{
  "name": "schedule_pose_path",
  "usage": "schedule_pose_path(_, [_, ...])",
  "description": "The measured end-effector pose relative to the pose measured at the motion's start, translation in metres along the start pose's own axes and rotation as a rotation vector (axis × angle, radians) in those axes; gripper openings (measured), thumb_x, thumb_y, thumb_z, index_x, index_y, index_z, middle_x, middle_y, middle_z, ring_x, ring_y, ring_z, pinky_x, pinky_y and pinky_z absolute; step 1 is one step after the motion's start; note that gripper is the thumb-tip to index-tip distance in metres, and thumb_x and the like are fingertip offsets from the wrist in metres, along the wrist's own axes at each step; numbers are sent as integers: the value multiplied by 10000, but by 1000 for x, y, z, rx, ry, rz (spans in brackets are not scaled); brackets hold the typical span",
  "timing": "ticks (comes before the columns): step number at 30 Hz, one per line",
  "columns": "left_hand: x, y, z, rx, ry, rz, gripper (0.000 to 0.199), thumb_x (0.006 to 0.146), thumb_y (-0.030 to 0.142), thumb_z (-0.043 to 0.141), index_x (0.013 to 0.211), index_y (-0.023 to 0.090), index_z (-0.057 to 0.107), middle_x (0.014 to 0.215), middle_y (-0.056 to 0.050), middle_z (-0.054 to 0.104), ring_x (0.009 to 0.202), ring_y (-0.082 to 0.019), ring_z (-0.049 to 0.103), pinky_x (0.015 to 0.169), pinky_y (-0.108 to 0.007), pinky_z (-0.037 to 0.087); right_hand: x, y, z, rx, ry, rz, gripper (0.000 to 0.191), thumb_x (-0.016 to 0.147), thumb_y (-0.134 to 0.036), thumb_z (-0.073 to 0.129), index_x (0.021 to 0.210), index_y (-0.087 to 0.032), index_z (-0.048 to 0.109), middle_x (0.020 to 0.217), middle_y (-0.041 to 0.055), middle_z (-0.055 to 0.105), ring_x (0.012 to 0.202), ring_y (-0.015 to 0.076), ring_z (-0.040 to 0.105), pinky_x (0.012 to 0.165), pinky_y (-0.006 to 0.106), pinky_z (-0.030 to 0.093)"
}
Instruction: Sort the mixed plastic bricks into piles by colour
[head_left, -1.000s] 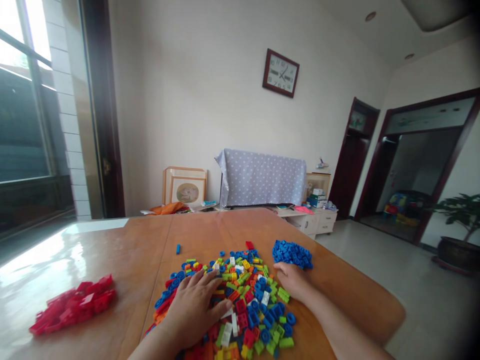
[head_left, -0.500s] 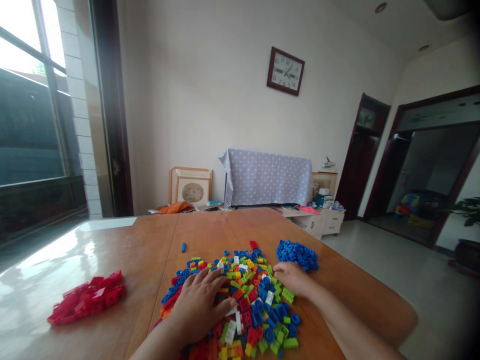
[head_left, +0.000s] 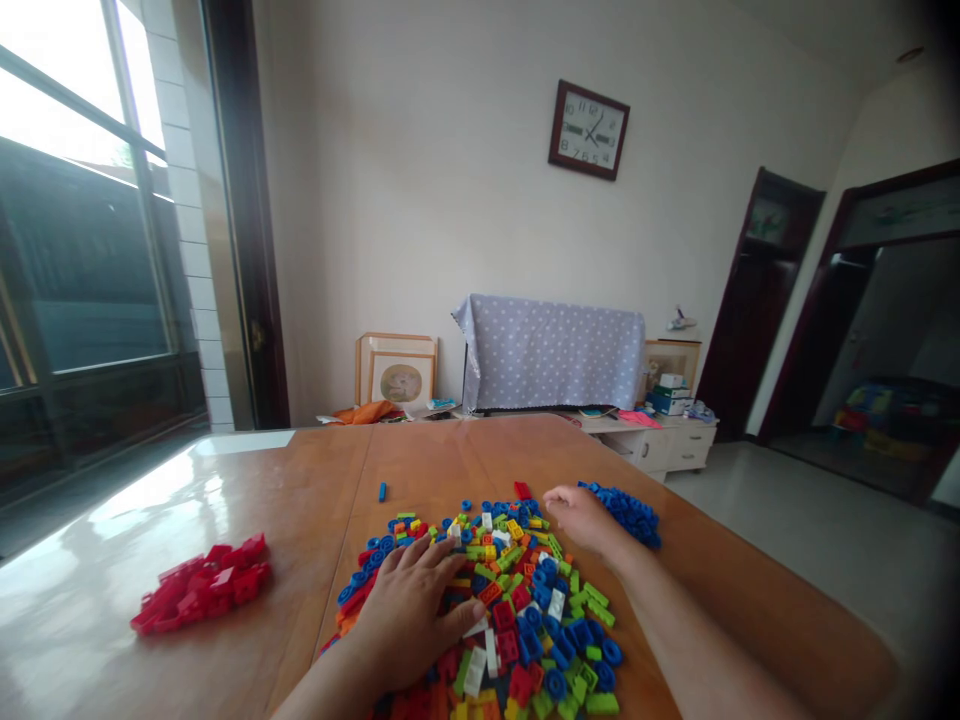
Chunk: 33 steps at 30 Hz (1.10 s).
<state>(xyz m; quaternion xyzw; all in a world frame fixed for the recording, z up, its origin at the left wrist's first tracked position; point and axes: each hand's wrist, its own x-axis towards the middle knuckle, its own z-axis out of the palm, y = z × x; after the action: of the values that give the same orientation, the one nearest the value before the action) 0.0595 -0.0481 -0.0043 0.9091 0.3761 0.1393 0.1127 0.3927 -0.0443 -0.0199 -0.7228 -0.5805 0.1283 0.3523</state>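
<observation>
A wide pile of mixed bricks [head_left: 525,610] in blue, green, red, yellow, orange and white lies before me. My left hand [head_left: 416,605] rests palm down on its left part, fingers spread. Beyond the pile's upper right edge is my right hand [head_left: 577,512], its fingers curled; whatever they hold, if anything, is hidden. It partly covers a heap of blue bricks [head_left: 634,518] just to its right. One red brick [head_left: 523,490] lies just left of that hand. At the left is a heap of red bricks [head_left: 206,582].
The brown wooden table [head_left: 315,500] bears a lone blue brick [head_left: 382,492] near the middle and a pale sheet [head_left: 244,442] at its far left. Behind stand a low white cabinet [head_left: 686,447], a cloth-covered object [head_left: 555,350] and framed pictures [head_left: 401,383].
My right hand has moved up and away from the pile's right edge, closer to the lone red brick. My left hand stays on the pile. The view has shifted slightly left.
</observation>
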Motion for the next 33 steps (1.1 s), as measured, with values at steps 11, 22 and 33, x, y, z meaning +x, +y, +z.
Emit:
schedule_pose_path(11, [1,4,-1,8,-18,-7,673,871,779,379,1407,405,537,1555,-3,432,1449,-353,334,1167,-590,267,2,11,30,-163,-20,-95,518,912,-265,493,1427,-236,540,1446,91,564,1425,247,391,1154,376,283])
schedule_pose_path(22, [3,8,-6,15,-49,-23,629,883,762,383,1396,432,538,1565,27,414,1453,-329,336,1184,-571,255,5,37,8,-164,-33,-36,386,866,-149,481,1196,-198,676,1169,86,712,1071,190,646,914,264,462])
schedule_pose_path(33, [8,5,-2,26,-59,-35,644,870,767,403,1397,426,546,1561,36,417,1456,-338,332,1186,-567,273,-2,27,12,-218,-56,-35,285,724,-125,623,972,-184,750,955,64,712,861,168,645,778,225,454])
